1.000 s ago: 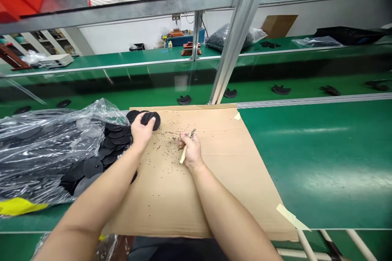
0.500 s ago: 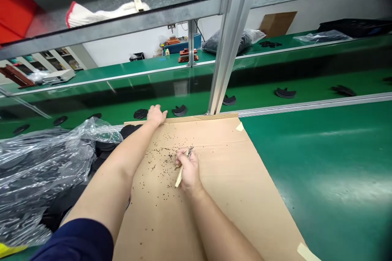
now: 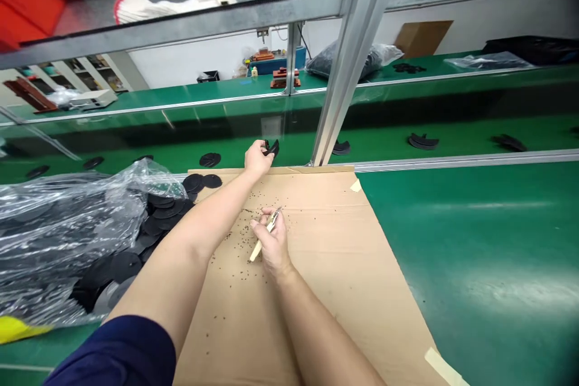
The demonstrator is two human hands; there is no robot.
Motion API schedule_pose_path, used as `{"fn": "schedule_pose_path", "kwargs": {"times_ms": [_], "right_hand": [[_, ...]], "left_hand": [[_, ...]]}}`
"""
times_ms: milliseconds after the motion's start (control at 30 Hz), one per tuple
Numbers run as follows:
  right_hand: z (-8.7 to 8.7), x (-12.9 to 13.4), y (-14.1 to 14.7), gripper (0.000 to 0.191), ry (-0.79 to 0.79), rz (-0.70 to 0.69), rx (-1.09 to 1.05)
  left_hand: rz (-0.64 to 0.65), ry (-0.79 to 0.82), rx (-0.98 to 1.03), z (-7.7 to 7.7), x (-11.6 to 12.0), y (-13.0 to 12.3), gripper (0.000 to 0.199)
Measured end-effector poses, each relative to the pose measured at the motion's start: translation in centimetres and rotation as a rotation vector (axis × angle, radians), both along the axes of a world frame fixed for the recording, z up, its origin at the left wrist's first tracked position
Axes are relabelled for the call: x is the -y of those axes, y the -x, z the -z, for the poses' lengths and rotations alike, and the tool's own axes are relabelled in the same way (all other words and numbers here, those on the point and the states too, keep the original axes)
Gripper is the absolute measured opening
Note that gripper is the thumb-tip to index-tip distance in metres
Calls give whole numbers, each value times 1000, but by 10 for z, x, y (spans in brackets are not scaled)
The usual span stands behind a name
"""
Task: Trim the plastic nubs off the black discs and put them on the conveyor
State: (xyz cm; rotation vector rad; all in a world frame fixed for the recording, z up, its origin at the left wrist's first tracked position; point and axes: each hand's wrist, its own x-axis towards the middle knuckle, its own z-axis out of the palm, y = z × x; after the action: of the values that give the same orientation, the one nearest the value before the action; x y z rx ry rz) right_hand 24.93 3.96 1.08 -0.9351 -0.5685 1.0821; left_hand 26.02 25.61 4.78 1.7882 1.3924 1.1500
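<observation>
My left hand (image 3: 257, 158) reaches past the far edge of a cardboard sheet (image 3: 344, 289) and is shut on a black crescent-shaped piece (image 3: 272, 148), lifted just above the green belt. My right hand (image 3: 271, 240) rests over the middle of the cardboard, gripping a small wooden-handled tool (image 3: 259, 247) with a metal tip. Dark specks (image 3: 239, 235) lie scattered around that hand. Black discs (image 3: 167, 211) lie piled at the cardboard's left edge, partly under a clear plastic bag (image 3: 58, 223).
A green belt (image 3: 474, 241) runs to the right. An aluminium upright (image 3: 348, 66) stands beyond the cardboard. Black crescents (image 3: 423, 142) and discs (image 3: 210, 160) lie on the green surface behind. A metal rail (image 3: 452, 161) runs along the far side.
My left hand has moved from the disc pile to the far edge and has picked up a black crescent from the belt. My right hand has shifted only slightly.
</observation>
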Motion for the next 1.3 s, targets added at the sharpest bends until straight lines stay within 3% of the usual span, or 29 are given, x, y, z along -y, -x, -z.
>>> {"fn": "schedule_pose_path", "kwargs": {"times_ms": [167, 267, 400, 533, 633, 833, 967, 1200, 1300], "right_hand": [[2, 3, 5, 52, -64, -48, 144], [3, 2, 6, 50, -38, -36, 231], [3, 3, 5, 47, 31, -27, 328], [1, 8, 4, 48, 2, -37, 366], [-1, 10, 4, 43, -84, -2, 451], [-8, 10, 0, 28, -118, 59, 536], [-5, 11, 1, 21, -131, -3, 668], [-6, 18, 9, 18, -172, -160, 718], [-10, 19, 11, 25, -176, -151, 696]], "left_hand": [[61, 149, 530, -20, 61, 54, 31], [86, 259, 706, -22, 103, 96, 38], [13, 372, 723, -6, 147, 136, 41], [-17, 260, 694, 15, 172, 147, 32], [98, 124, 567, 18, 184, 146, 22], [276, 49, 494, 14, 192, 151, 22], [243, 131, 526, 19, 189, 152, 22], [218, 345, 858, 21, 185, 150, 32], [130, 401, 984, 22, 181, 147, 41]]}}
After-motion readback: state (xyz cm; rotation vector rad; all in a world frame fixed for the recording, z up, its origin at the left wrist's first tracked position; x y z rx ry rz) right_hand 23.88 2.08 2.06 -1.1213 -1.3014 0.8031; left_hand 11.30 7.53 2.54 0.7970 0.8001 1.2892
